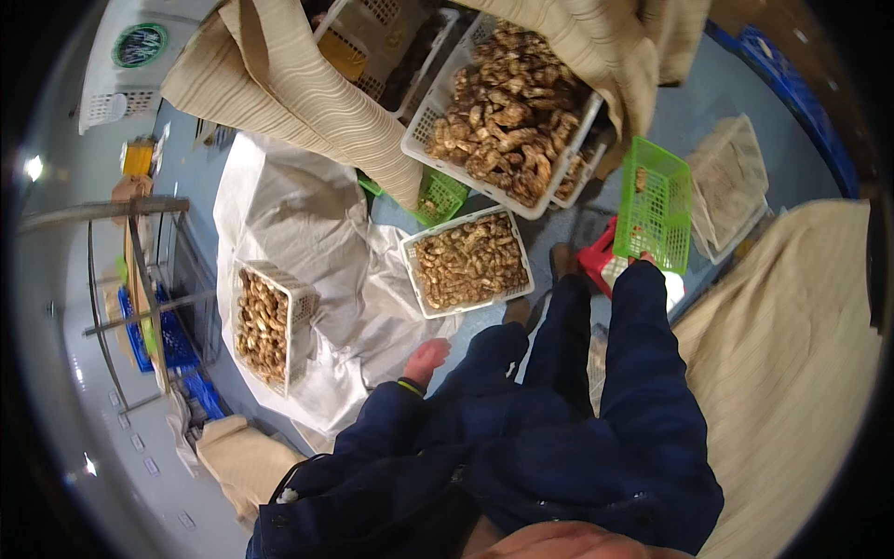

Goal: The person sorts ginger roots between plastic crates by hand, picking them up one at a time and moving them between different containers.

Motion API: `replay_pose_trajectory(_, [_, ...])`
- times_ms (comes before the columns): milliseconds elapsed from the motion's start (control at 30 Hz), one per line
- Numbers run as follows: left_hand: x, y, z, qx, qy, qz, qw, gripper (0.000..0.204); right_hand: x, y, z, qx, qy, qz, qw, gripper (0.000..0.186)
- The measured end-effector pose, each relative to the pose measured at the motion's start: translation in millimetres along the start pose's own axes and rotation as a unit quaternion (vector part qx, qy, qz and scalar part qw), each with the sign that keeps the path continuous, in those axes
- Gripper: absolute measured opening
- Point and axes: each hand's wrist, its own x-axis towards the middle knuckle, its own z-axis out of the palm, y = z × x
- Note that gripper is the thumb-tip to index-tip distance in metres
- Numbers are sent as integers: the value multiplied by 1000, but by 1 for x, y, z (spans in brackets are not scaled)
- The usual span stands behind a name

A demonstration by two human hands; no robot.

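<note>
My right hand (645, 258) grips the near end of a green slatted plastic basket (662, 224), which is tilted up and has a few small brown pieces at its far end. My left hand (426, 361) hangs by my left leg, holding nothing, its fingers slightly bent and a little apart. Just beyond it, a white crate (407, 244) full of brown mushrooms (470, 261) stands on the floor. Under the green basket lies a red and white object (601, 260), partly hidden.
A larger white crate (419, 130) heaped with mushrooms stands farther off under beige cloth (317, 93). Another mushroom crate (300, 312) sits on white sheeting (279, 205) at left. Beside it is a small green basket (447, 197). A translucent crate (736, 182) and beige cloth (792, 373) lie right.
</note>
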Motion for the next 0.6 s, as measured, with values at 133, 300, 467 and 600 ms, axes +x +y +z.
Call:
replay_pose_trajectory(133, [17, 21, 59, 1, 49, -38, 998, 38, 92, 0, 61, 17, 9, 25, 999, 30])
replay_pose_trajectory(300, [12, 15, 102, -76, 124, -133, 980, 39, 150, 11, 122, 3, 68, 41, 997, 32])
replay_pose_trajectory(467, [15, 23, 147, -108, 143, -194, 965, 41, 215, 23, 145, -8, 107, 33, 994, 35])
replay_pose_trajectory(600, [34, 34, 168, -79, 137, -173, 972, 40, 325, 24, 140, 110, -54, 74, 990, 37])
